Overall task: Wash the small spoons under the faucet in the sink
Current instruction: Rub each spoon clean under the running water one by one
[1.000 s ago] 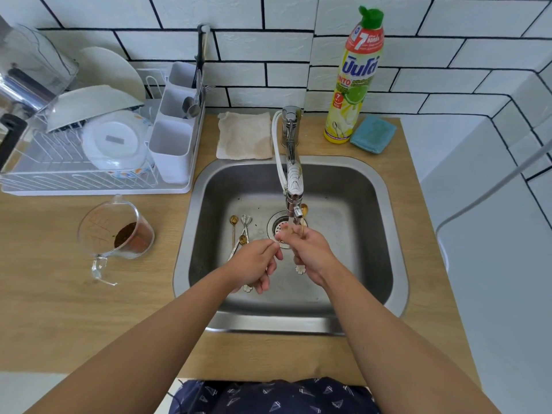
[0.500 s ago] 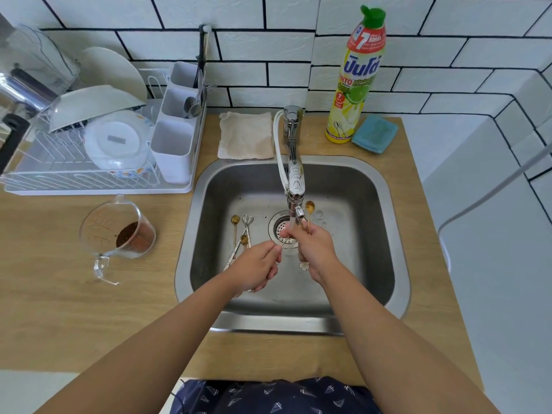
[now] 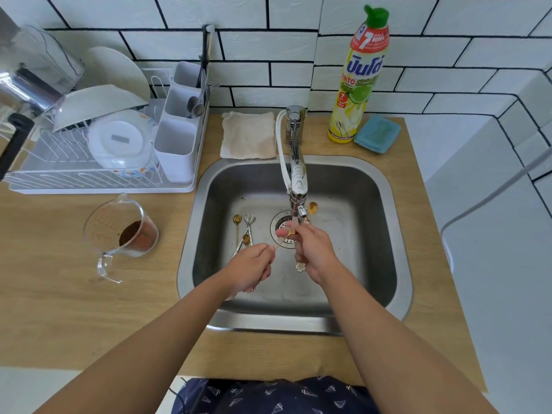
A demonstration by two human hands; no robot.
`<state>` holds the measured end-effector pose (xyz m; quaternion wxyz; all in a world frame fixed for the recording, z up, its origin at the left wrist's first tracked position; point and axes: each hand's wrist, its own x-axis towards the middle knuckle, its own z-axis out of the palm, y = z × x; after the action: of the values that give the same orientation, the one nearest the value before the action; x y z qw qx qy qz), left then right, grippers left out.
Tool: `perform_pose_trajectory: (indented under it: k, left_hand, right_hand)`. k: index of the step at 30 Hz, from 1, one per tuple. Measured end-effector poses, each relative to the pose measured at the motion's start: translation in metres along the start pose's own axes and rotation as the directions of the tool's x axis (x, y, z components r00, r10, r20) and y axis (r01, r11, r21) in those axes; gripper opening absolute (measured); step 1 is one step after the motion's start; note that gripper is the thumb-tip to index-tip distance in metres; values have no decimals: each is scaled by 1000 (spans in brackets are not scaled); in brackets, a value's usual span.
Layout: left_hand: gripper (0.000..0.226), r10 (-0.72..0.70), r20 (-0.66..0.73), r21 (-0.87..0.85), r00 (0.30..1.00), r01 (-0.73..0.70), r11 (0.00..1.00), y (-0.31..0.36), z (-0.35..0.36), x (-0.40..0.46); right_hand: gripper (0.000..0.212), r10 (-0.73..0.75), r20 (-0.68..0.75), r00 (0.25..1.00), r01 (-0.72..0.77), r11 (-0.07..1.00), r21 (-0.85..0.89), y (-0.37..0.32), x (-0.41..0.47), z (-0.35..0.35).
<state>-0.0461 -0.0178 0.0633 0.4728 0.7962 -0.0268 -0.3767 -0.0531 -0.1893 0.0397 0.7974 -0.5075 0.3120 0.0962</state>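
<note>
The left hand (image 3: 254,265) is pinching the gold spoon's (image 3: 283,239) handle while the right hand (image 3: 313,249) is rubbing its bowl under the faucet (image 3: 297,180) to clean it.

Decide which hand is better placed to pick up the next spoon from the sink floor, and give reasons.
Left. The left hand is nearest the loose spoons on the sink floor. The right hand sits under the faucet, gripping another spoon.
</note>
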Motion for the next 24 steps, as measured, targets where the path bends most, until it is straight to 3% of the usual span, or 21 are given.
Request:
perform_pose_trajectory:
  k: [4,6,8,13,15,19,24]
  left_hand:
    - [34,-58,45,-186,997,65,980,4,-2,0]
    - [33,-98,194,-425,976,174,888,7,-7,-2]
    - [35,-74,326,-558,942,255,789,8,-15,-5]
    - [37,-50,291,-323,955,148,935,10,-18,-7]
    - [37,-62,282,-299,958,149,943,10,-16,-6]
    - [37,-78,352,-334,933,202,921,6,-14,-5]
    - [37,-63,373,-332,926,196,923,5,-11,-6]
  right_hand:
    - [17,-35,130,991,41,998,-38,0,-6,-1]
    - [19,-62,140,988,69,996,-48,-4,-7,-3]
    - [11,-90,101,991,96,994,-57,-11,-7,-6]
    - [32,-151,2,989,149,970,-191,-12,-5,-7]
    - [36,-137,-2,991,134,969,-207,-7,-6,-5]
    - [9,-127,32,991,130,985,-116,2,-9,-5]
    - [21,-102,-54,993,92,982,-165,2,-6,-4]
